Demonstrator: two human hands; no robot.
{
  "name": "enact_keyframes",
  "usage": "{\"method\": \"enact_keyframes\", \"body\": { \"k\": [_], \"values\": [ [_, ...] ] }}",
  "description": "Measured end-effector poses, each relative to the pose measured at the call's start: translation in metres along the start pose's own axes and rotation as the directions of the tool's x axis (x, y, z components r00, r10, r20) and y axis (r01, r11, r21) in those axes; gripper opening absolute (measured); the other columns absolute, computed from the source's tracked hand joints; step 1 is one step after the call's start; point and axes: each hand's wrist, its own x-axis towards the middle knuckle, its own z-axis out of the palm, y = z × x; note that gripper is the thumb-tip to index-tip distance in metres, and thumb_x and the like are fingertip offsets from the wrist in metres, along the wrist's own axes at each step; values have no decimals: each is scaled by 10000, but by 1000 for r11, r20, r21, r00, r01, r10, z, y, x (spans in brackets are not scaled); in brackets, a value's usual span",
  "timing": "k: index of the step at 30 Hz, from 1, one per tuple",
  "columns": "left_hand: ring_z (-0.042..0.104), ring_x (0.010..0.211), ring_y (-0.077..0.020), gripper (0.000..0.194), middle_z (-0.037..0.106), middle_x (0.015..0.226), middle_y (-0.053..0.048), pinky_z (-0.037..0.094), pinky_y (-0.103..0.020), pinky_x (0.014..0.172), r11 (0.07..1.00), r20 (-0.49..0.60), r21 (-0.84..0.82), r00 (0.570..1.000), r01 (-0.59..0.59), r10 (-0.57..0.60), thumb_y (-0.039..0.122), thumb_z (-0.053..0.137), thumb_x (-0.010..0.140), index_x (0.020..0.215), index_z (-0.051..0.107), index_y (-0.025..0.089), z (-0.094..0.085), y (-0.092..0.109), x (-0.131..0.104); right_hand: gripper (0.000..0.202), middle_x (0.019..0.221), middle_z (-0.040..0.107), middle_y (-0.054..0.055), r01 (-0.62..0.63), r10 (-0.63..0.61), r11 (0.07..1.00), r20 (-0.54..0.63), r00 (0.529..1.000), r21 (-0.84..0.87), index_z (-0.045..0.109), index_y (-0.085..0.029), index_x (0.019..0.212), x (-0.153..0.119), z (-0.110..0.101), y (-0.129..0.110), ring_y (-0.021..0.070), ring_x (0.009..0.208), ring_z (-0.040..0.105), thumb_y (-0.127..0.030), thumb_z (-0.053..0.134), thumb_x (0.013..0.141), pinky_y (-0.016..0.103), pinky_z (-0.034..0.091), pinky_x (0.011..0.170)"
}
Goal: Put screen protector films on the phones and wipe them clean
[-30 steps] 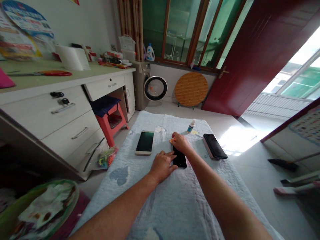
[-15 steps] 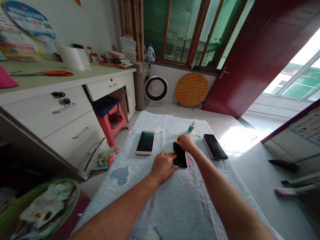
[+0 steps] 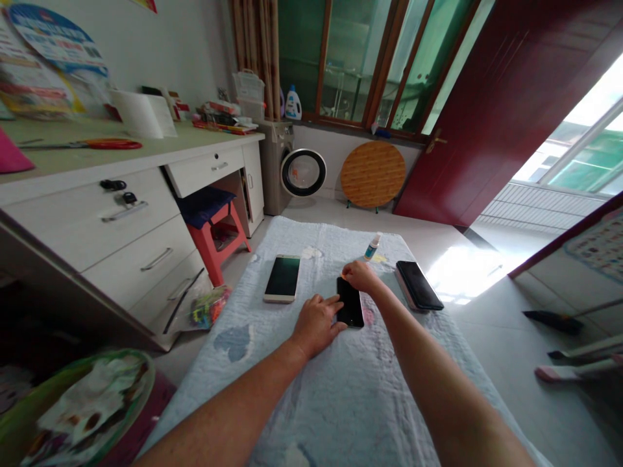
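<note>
A black smartphone (image 3: 351,307) lies screen up on the pale blue cloth (image 3: 272,353). My left hand (image 3: 317,323) holds it by its left side, with the thumb at the lower edge and fingertips on the glass. Bent over the phone's top end, my right hand (image 3: 359,277) has its fingers closed on a small orange piece (image 3: 343,276), mostly hidden under them. To the left rests a gold-edged smartphone (image 3: 283,279) with a dark screen. A small spray bottle (image 3: 372,246) stands beyond my right hand. Further right lies a phone in a dark case (image 3: 419,285).
A desk with drawers (image 3: 131,220) runs along the left, with a red stool (image 3: 219,227) under it. A bin (image 3: 146,389) full of waste stands at the lower left. A washing machine (image 3: 277,175) with its door open and a round wooden tabletop (image 3: 372,174) are behind.
My right hand has shifted very slightly to the left and up at the phone's top end. My left hand keeps its place.
</note>
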Motion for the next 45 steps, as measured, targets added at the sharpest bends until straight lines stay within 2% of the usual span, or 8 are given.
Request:
{"method": "enact_keyframes", "body": {
  "k": [4,7,17,22,37,40,43,45],
  "values": [
    [550,1015,-271,461,577,1366,-5,450,-402,910,1000,1,14,1000,13,-13,385,696,809,1237,626,229,1,0,0,279,998,739,84,14,-14,1000,3,1000,-10,752,-196,999,3,1,-17,191,920,665,-242,516,859,228,444,758],
    [549,1021,-275,465,579,1364,-9,449,-409,913,999,-8,24,1000,24,-23,387,693,810,1242,623,227,3,1,-1,278,1001,738,83,14,-14,1000,10,1000,-9,753,-200,996,3,0,-19,191,929,666,-240,515,858,226,444,759],
    [556,1046,-270,465,594,1342,-26,449,-404,903,1000,-38,-9,999,26,-27,392,699,797,1228,627,233,3,3,-2,288,951,746,96,-111,111,994,-14,994,5,757,-168,968,-15,1,21,190,912,671,-206,508,828,219,430,727],
    [556,1079,-280,479,578,1362,-34,440,-416,918,1000,-35,2,999,23,-23,414,688,805,1243,620,231,4,2,-1,296,942,744,103,-154,155,988,-48,987,30,754,-159,937,-36,9,27,192,912,668,-218,479,846,221,421,727],
    [562,1083,-280,463,585,1356,-42,451,-415,927,999,-41,35,999,26,-24,383,702,800,1227,638,215,4,4,-1,228,817,670,51,-124,134,986,-93,987,110,700,-165,815,-134,22,-4,133,783,595,-183,479,871,216,355,694],
    [569,1076,-275,456,584,1357,-47,452,-411,925,999,-41,34,999,24,-23,380,698,804,1227,637,219,5,4,-1,231,784,651,40,-127,136,984,-70,988,122,692,-166,772,-146,18,-8,129,746,580,-176,484,873,221,348,680],
    [568,1085,-276,450,580,1360,-51,447,-415,932,999,-33,28,999,18,-17,374,683,817,1237,630,219,4,4,-1,185,777,641,26,-58,65,983,-37,997,175,695,-184,770,-151,13,-12,131,752,576,-189,529,852,216,352,684],
    [561,1097,-282,454,577,1364,-52,443,-421,938,1000,-25,23,1000,17,-17,377,676,821,1242,627,214,4,4,-1,174,802,634,24,-10,24,979,-65,998,203,696,-195,807,-150,10,-14,131,762,574,-212,534,866,215,356,690]
  ]
}}
